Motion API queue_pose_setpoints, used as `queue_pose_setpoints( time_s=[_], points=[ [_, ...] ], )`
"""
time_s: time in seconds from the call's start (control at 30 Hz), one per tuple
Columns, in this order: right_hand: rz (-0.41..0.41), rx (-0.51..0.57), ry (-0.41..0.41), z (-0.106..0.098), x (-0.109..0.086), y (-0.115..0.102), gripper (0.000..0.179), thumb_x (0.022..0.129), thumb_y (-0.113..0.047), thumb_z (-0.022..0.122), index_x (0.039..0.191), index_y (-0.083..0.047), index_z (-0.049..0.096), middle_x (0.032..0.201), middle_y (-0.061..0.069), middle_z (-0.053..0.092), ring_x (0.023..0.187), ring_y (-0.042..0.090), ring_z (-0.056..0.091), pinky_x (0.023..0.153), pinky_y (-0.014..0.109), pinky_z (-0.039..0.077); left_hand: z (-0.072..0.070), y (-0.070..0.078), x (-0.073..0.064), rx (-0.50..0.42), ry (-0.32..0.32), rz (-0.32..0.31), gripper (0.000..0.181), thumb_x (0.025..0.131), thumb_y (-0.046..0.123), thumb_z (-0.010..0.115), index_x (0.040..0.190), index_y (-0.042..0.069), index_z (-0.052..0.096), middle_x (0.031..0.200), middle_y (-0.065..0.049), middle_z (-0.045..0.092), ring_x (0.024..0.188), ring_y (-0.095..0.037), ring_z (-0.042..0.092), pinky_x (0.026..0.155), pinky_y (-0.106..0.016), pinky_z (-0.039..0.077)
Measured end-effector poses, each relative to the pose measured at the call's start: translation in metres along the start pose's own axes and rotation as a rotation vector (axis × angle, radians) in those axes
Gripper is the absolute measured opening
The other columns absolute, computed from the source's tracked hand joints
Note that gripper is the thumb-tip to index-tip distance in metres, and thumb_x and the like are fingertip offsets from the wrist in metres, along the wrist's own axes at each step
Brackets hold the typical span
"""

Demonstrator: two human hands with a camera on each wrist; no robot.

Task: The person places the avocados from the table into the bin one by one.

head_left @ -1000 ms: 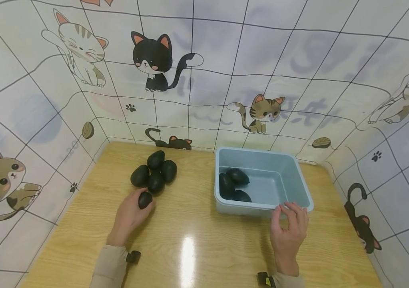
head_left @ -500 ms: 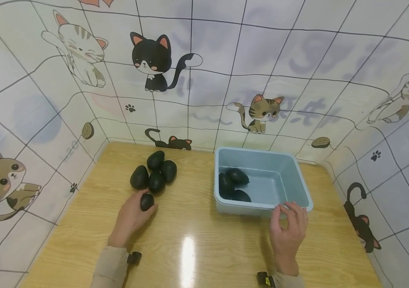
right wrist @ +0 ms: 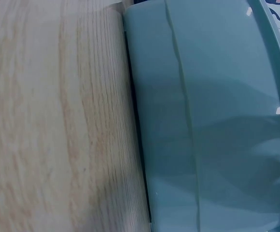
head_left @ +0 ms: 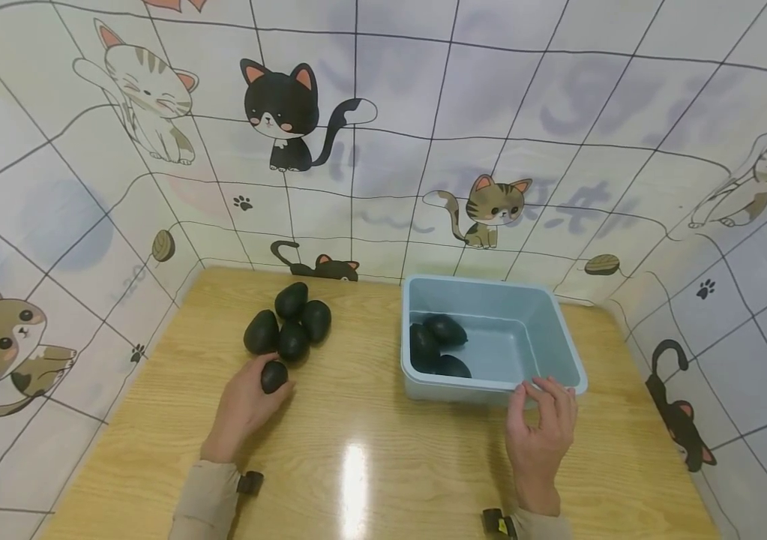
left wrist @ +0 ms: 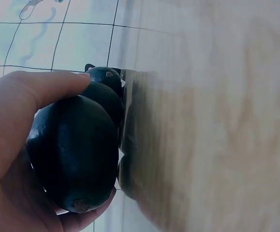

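My left hand (head_left: 245,403) grips a dark green avocado (head_left: 274,377) at the near side of a cluster of several avocados (head_left: 292,341). In the left wrist view, thumb and fingers curl round the held avocado (left wrist: 75,152), its stem end toward the camera. Other avocados (left wrist: 106,96) line up behind it, low over the table. On the right, my right hand (head_left: 541,439) holds the front rim of a light-blue plastic bin (head_left: 491,386) near its right corner. Three avocados (head_left: 440,345) lie in the bin's left part. The right wrist view shows the bin's side wall (right wrist: 217,121), without the fingers.
Both hands work over a wood-grain table (head_left: 329,457). Upright sheets with a grid and cartoon cats (head_left: 383,150) close off the back and both sides. The bin stands near the back sheet, right of the loose avocados.
The avocado in my left hand shifts slightly right, then a little back. My right hand and the bin keep their places.
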State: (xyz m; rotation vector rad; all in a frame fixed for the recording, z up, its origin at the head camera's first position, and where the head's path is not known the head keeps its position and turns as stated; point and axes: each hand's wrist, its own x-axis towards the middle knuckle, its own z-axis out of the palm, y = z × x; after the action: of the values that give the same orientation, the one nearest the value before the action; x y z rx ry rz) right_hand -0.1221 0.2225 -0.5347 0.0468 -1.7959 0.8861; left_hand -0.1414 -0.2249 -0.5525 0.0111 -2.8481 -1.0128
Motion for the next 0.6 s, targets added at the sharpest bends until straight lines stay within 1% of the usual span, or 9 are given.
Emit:
queue_pose_setpoints(
  time_s=[0.07, 0.17, 0.4, 0.6],
  points=[
    [0.001, 0.003, -0.001, 0.0, -0.001, 0.002, 0.008, 0.087, 0.006, 0.071, 0.086, 0.014, 0.071, 0.1, 0.033, 0.07, 0.108, 0.056, 0.063, 0.112, 0.082, 0.033, -0.001, 0.001, 0.001, 0.0, 0.004, 0.0, 0.061, 0.094, 0.031, 0.08, 0.143, 0.001, 0.06, 0.141, -0.025, 0.065, 0.128, -0.045, 0.065, 0.104, -0.06, 0.054],
    [0.006, -0.004, -0.012, -0.001, -0.002, 0.004, 0.008, 0.087, 0.005, 0.072, 0.086, 0.013, 0.071, 0.101, 0.032, 0.07, 0.108, 0.055, 0.063, 0.113, 0.081, 0.034, -0.003, 0.002, 0.002, 0.002, 0.009, 0.001, 0.06, 0.094, 0.031, 0.079, 0.143, 0.001, 0.06, 0.141, -0.025, 0.065, 0.128, -0.045, 0.065, 0.105, -0.059, 0.054],
    [0.013, -0.018, -0.04, -0.002, -0.004, 0.008, 0.007, 0.087, 0.004, 0.073, 0.088, 0.011, 0.073, 0.102, 0.03, 0.071, 0.111, 0.053, 0.062, 0.115, 0.078, 0.034, -0.005, 0.007, 0.006, 0.012, 0.02, 0.024, 0.061, 0.094, 0.029, 0.08, 0.143, 0.0, 0.059, 0.143, -0.026, 0.064, 0.129, -0.047, 0.064, 0.106, -0.061, 0.053],
    [0.007, -0.016, -0.038, -0.003, -0.003, 0.008, 0.007, 0.087, 0.004, 0.072, 0.088, 0.011, 0.073, 0.103, 0.03, 0.071, 0.111, 0.051, 0.063, 0.115, 0.078, 0.034, -0.006, 0.012, 0.01, -0.002, 0.026, 0.015, 0.059, 0.094, 0.031, 0.078, 0.143, 0.003, 0.06, 0.14, -0.024, 0.065, 0.128, -0.046, 0.065, 0.106, -0.06, 0.053]
  ],
)
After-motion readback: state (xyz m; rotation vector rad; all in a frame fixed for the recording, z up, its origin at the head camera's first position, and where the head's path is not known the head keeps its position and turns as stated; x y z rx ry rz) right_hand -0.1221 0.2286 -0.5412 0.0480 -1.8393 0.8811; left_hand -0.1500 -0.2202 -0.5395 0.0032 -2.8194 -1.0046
